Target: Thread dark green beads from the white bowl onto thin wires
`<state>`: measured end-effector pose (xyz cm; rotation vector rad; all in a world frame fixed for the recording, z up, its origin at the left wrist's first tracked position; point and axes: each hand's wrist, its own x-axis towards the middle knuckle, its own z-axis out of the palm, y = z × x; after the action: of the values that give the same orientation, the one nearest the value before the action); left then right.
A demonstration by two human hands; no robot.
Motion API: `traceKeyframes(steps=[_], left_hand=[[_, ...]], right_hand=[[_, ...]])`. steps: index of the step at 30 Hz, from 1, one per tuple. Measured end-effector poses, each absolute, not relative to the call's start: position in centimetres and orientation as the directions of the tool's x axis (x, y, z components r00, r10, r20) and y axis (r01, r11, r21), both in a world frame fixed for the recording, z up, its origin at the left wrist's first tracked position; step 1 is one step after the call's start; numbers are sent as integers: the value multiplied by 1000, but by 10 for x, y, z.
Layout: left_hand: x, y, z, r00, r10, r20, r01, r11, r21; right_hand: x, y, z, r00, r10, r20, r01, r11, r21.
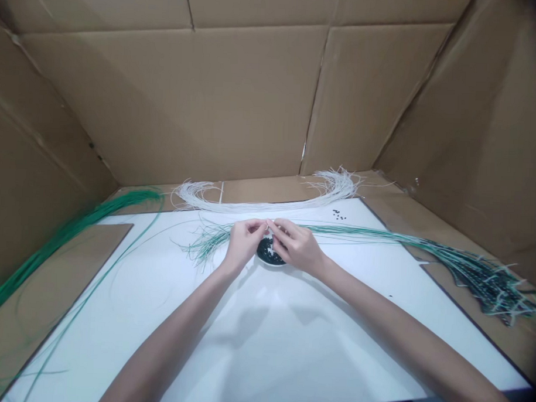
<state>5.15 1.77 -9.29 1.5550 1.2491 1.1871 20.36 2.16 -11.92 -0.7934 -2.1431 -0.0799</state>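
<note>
My left hand [244,241] and my right hand [295,243] meet fingertip to fingertip over a small white dish [272,264]. The fingers of both are closed in a pinch. A tiny pale bit shows between the fingertips, too small to name. Many small black beads [268,252] lie in the dish, partly hidden by my right hand. Behind my hands runs a long bundle of green strands [359,231]. Its loose ends [209,240] fan out left of my left hand, and its beaded, white-tipped end [493,285] lies far right.
White strands [268,208] lie in a curve along the back of the white board [179,333]. A few loose black beads [338,214] sit at the back right. A thick green bundle [68,235] lies on the left. Cardboard walls [254,101] stand behind and on both sides.
</note>
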Motion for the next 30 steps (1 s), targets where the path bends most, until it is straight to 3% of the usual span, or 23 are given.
traceKeyframes(steps=[2,4,7,12,19,22,25,30], left_hand=[[53,17,-93,76,979,191,212,-203,956],[53,17,-93,72,978,198,201,-209,957],[54,15,-89,77,978,192,197,-204,959],[51,14,-81,207,967,145,202,-188,961],[40,21,-77,343,935,91,303,-202,931],[36,25,-79,368,924,108,269,-217,939],[31,31,-81,337,934,120,247,-210,946],[20,39,-87,359,929,95,380,-238,894]], right_hand=[[205,22,-121,-515,445,733,599,798,-63],[205,22,-121,-515,447,731,621,783,-42],[206,22,-114,-447,496,744,622,770,-139],[215,27,-98,-403,545,735,471,812,-343],[221,30,-89,-406,582,705,425,803,-418],[221,31,-90,-383,621,684,438,774,-458],[223,35,-92,-347,689,636,461,716,-524],[229,46,-98,-220,810,543,469,576,-670]])
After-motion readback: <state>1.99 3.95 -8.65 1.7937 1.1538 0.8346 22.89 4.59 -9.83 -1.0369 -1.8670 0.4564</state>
